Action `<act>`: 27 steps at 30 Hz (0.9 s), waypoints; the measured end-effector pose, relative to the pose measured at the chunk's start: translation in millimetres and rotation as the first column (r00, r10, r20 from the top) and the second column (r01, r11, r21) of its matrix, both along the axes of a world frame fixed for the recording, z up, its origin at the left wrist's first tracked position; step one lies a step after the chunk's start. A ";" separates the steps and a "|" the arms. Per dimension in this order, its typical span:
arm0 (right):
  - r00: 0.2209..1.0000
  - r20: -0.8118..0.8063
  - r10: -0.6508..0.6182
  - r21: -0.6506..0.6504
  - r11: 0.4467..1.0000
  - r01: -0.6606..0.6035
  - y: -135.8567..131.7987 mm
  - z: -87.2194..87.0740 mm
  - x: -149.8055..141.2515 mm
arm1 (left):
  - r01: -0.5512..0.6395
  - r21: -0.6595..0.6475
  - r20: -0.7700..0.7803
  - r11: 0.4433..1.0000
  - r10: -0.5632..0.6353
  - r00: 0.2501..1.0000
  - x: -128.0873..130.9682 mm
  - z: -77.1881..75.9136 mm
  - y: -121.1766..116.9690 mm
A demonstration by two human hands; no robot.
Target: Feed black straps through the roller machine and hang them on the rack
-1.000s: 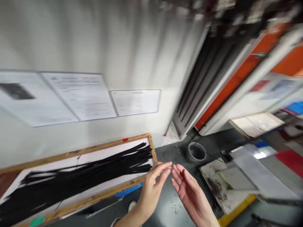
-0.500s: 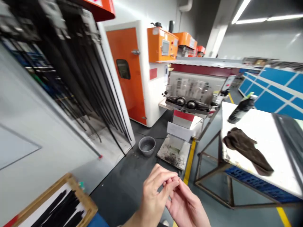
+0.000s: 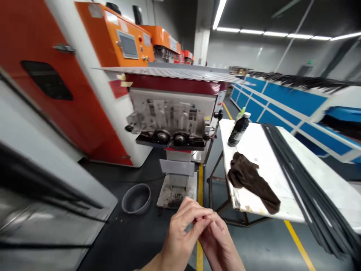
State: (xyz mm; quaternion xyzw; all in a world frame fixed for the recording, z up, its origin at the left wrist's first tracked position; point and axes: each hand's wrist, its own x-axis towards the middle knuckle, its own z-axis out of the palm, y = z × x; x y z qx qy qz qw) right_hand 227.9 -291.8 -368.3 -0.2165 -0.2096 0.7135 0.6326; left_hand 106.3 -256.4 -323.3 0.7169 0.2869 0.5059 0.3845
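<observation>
My left hand [image 3: 182, 233] and my right hand [image 3: 219, 239] meet low in the middle of the view, in front of my body. The left thumb and fingers bend into a pinch that touches the fingertips of the right hand. My right fingers curl inward against them. Whether anything small lies between the fingertips is hidden. Beyond the hands stands a machine with two round black knobs [image 3: 179, 140] on its front. To the right, a brown cloth [image 3: 252, 180] lies crumpled on a white-topped table [image 3: 262, 150].
A dark bottle with a white cap [image 3: 239, 130] and long black strips [image 3: 299, 180] are on the table. A grey basin [image 3: 137, 198] sits on the floor at left. An orange door [image 3: 62, 94] and blue panels [image 3: 293, 101] stand farther off. A yellow line [image 3: 200, 192] marks the floor.
My view has turned right and come closer to the machine and table. The cabinet of hanging black strips has slid off left. Both hands keep nearly the same pinched pose.
</observation>
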 end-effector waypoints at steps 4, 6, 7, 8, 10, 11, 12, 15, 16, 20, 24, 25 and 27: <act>0.961 0.078 -0.266 0.055 0.963 0.263 37.5 10.4 22.9 | 0.374 -0.056 -0.100 0.926 -0.378 0.921 24.1 18.8 65.1; 0.878 0.164 -0.450 0.101 0.893 0.439 47.2 9.5 41.9 | 0.517 -0.217 -0.130 0.828 -0.550 0.825 45.2 23.4 97.6; 0.811 0.213 -0.545 0.120 0.838 0.532 48.9 6.7 52.9 | 0.544 -0.312 -0.133 0.779 -0.603 0.787 58.5 23.4 112.5; 0.732 0.264 -0.628 0.134 0.776 0.616 48.3 2.4 64.3 | 0.540 -0.386 -0.141 0.748 -0.626 0.767 73.2 21.9 125.8; 0.572 0.335 -0.748 0.163 0.644 0.747 42.6 -9.5 88.0 | 0.480 -0.429 -0.191 0.765 -0.596 0.780 105.2 15.8 145.7; 0.516 0.347 -0.783 0.171 0.594 0.786 38.7 -16.1 99.9 | 0.437 -0.400 -0.233 0.805 -0.551 0.801 121.8 12.0 151.9; 0.484 0.347 -0.803 0.164 0.560 0.812 35.2 -22.2 112.0 | 0.400 -0.347 -0.278 0.848 -0.500 0.820 138.6 8.3 155.4; 0.490 0.321 -0.811 0.052 0.532 0.845 31.0 -32.9 148.4 | 0.392 -0.123 -0.443 0.912 -0.404 0.801 192.1 -1.0 152.7; 0.496 0.314 -0.810 0.004 0.523 0.852 32.0 -32.9 160.5 | 0.404 -0.045 -0.520 0.914 -0.367 0.771 211.4 -3.8 149.0; 0.516 0.351 -0.782 -0.047 0.536 0.843 38.9 -19.8 206.6 | 0.273 0.185 -0.768 0.944 -0.035 0.640 288.7 -18.2 138.0; 0.496 0.501 -0.709 0.107 0.619 0.778 41.3 -5.8 244.1 | 0.176 0.180 -0.796 0.968 0.038 0.605 323.6 -33.7 148.5; 0.465 0.551 -0.693 0.136 0.625 0.769 41.9 -4.2 251.0 | 0.176 0.140 -0.775 0.974 -0.003 0.632 321.1 -35.4 152.6; 0.411 0.652 -0.638 0.162 0.646 0.745 44.6 -2.8 260.7 | 0.191 -0.023 -0.639 0.981 -0.161 0.752 305.1 -34.9 158.2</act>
